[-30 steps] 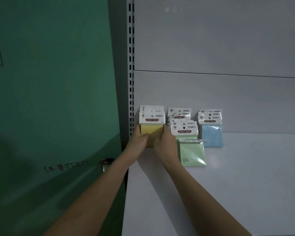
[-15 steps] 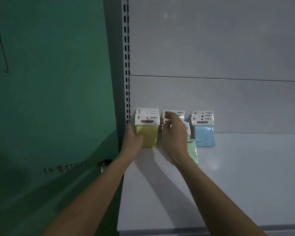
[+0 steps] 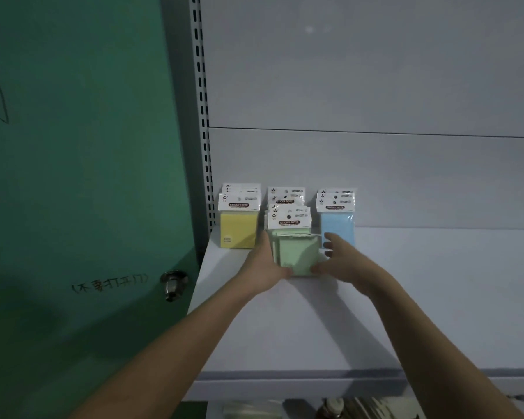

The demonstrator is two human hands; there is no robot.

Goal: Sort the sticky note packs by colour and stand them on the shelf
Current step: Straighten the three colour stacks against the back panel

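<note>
The white shelf (image 3: 375, 297) carries three colour groups against its back panel: yellow packs (image 3: 239, 229) standing at the left by the slotted upright (image 3: 202, 116), blue packs (image 3: 337, 220) at the right, and between them the green packs (image 3: 295, 252), leaning forward and untidy. Both hands bracket that green group: the left hand (image 3: 265, 264) lies flat along its left edge, fingers straight; the right hand (image 3: 339, 261) sits at its right edge, fingers spread and loose, nothing pinched. These look light, slick film-wrapped pads with floppy header cards, so I'd squeeze the stiff paper block from both sides, not the card. How many green packs lie behind the front one is hidden, and the small print is unreadable.
</note>
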